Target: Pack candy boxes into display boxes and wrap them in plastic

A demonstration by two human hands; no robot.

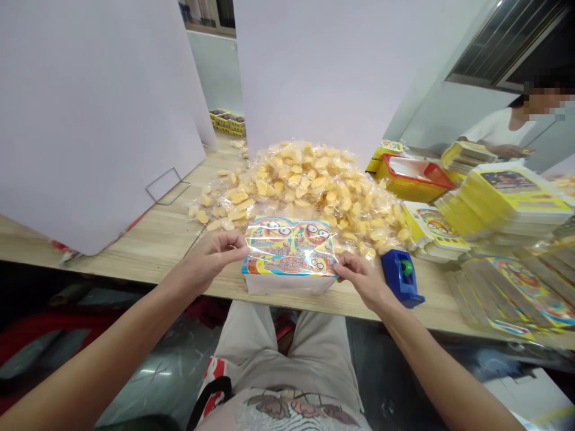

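Note:
A printed box [291,248] with cartoon faces in glasses and a glossy, clear-looking surface stands at the table's front edge, its white side facing me. My left hand [220,251] is at its left edge, thumb and forefinger closed on it. At the lower right corner, my right hand [359,274] pinches the box between thumb and fingers. Just behind the box rises a large heap of yellow pieces in clear wrappers [309,179]. A blue tape dispenser [398,278] with a green core sits close to my right hand.
Stacks of printed flat cartons [512,191] and further cartons [516,293] fill the right side. A red and yellow basket [415,176] stands behind them, near another person [503,131]. White panels [323,72] border the back; a bent wire stand [168,187] is at left.

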